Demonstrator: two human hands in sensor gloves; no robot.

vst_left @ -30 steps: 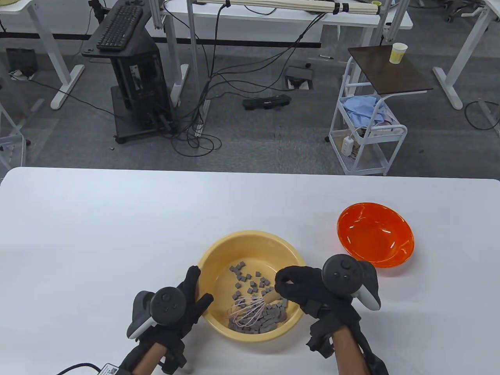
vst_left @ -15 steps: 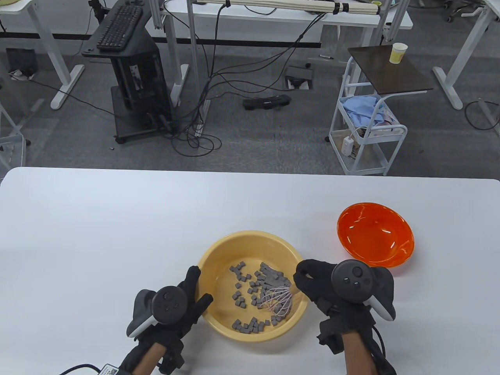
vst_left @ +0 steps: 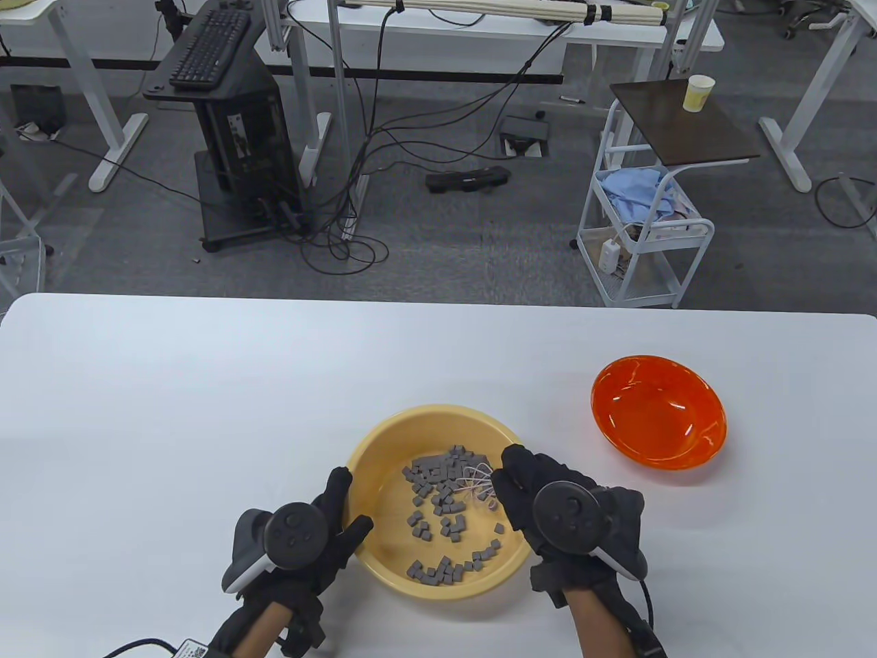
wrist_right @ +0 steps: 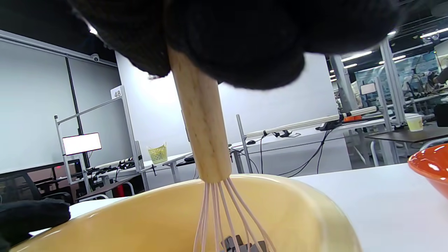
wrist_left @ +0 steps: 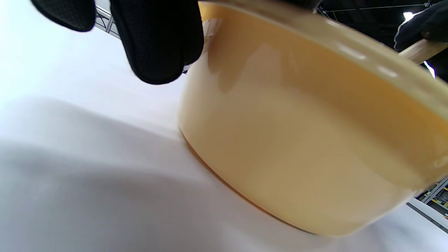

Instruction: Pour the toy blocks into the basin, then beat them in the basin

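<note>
A yellow basin [vst_left: 384, 439] stands on the white table near the front, with several small grey toy blocks [vst_left: 445, 504] spread over its bottom. My right hand [vst_left: 527, 486] is over the basin's right rim and grips the wooden handle [wrist_right: 201, 133] of a pink wire whisk [vst_left: 476, 480], whose wires reach down among the blocks. My left hand [vst_left: 339, 521] holds the basin's left rim, thumb inside and fingers [wrist_left: 157, 42] down the outer wall [wrist_left: 297, 140]. An orange bowl [vst_left: 658, 411] sits to the right with nothing in it.
The table's far edge runs across the middle of the table view. Beyond it are desks, a keyboard stand [vst_left: 212, 48], floor cables and a white cart [vst_left: 644, 226]. A cable [vst_left: 137, 646] trails from my left wrist at the front edge.
My right hand has swept the whisk from the basin's front to its right side and now to the back right. The blocks have been pushed along with it. My left hand has stayed still.
</note>
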